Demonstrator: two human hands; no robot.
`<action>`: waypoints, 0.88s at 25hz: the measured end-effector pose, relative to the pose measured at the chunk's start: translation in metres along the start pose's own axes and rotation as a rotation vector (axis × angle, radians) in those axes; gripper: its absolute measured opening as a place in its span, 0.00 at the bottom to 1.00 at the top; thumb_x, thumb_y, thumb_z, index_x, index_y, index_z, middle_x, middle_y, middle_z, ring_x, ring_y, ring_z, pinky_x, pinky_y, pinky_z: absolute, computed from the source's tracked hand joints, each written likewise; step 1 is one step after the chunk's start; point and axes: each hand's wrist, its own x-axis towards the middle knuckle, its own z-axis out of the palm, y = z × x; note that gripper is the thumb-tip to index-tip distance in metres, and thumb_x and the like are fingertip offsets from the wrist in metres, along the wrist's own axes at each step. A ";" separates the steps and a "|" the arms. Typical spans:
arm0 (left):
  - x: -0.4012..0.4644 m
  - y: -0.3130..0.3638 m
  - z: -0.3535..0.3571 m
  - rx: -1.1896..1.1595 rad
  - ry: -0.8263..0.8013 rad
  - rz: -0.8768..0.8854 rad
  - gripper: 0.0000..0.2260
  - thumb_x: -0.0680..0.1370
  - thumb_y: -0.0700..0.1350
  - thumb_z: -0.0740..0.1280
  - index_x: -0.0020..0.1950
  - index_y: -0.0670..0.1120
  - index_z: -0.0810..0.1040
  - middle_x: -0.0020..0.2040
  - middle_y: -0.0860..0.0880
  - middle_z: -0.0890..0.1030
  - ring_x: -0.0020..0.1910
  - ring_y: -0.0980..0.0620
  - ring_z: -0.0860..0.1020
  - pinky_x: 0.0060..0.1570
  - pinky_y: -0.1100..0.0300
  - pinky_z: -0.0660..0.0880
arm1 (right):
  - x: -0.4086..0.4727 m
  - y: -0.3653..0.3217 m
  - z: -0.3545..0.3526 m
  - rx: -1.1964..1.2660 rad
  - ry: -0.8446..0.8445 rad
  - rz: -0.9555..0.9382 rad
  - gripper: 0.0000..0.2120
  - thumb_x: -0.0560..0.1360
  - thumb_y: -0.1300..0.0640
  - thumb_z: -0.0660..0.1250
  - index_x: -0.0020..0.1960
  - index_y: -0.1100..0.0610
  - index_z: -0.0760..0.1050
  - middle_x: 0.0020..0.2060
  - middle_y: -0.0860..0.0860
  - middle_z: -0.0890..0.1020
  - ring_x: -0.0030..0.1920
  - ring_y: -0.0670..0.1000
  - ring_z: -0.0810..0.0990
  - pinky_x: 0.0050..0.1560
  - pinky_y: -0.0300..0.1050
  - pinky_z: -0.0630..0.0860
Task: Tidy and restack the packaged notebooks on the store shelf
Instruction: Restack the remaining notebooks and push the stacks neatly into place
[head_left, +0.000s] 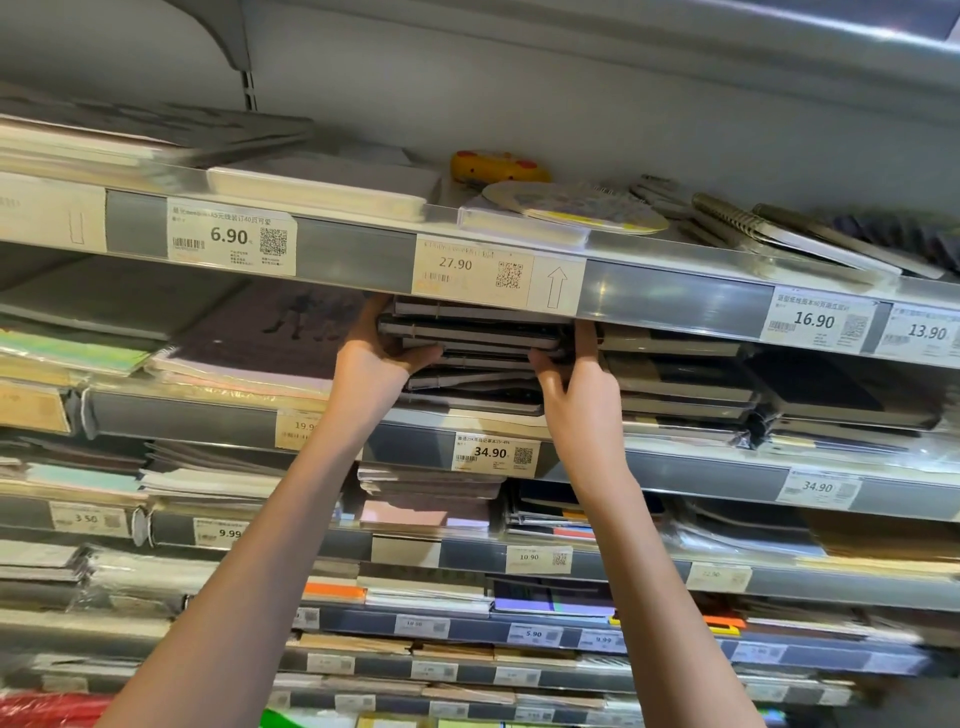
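under the shelf edge (493, 244), hands grip flat dark wrapped notebooks (475, 332).

tiers of grey metal shelving (675, 291) ran across the whole view, each front rail carrying paper price tags (231, 240), with a pale back panel (571, 104) and a curved bracket (223, 36) above the top tier, all under soft, even indoor light.
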 end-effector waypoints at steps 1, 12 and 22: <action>0.006 0.000 0.002 -0.073 -0.026 -0.029 0.18 0.74 0.37 0.68 0.63 0.46 0.70 0.54 0.47 0.76 0.55 0.47 0.75 0.50 0.50 0.77 | -0.001 0.001 0.000 -0.048 0.013 0.004 0.15 0.80 0.52 0.58 0.57 0.63 0.70 0.43 0.61 0.80 0.40 0.60 0.78 0.40 0.52 0.75; 0.004 -0.001 0.001 0.440 0.038 0.361 0.20 0.74 0.29 0.63 0.65 0.41 0.68 0.59 0.45 0.73 0.53 0.49 0.73 0.37 0.62 0.79 | -0.011 0.010 0.000 0.119 -0.008 0.040 0.18 0.78 0.60 0.59 0.67 0.60 0.65 0.50 0.59 0.79 0.40 0.53 0.75 0.40 0.42 0.70; 0.005 0.002 -0.028 0.649 0.106 0.337 0.35 0.64 0.40 0.77 0.67 0.50 0.65 0.60 0.48 0.76 0.59 0.49 0.74 0.61 0.52 0.72 | 0.000 0.006 0.003 0.183 -0.090 -0.001 0.30 0.75 0.56 0.66 0.73 0.51 0.58 0.51 0.53 0.78 0.43 0.48 0.75 0.37 0.35 0.71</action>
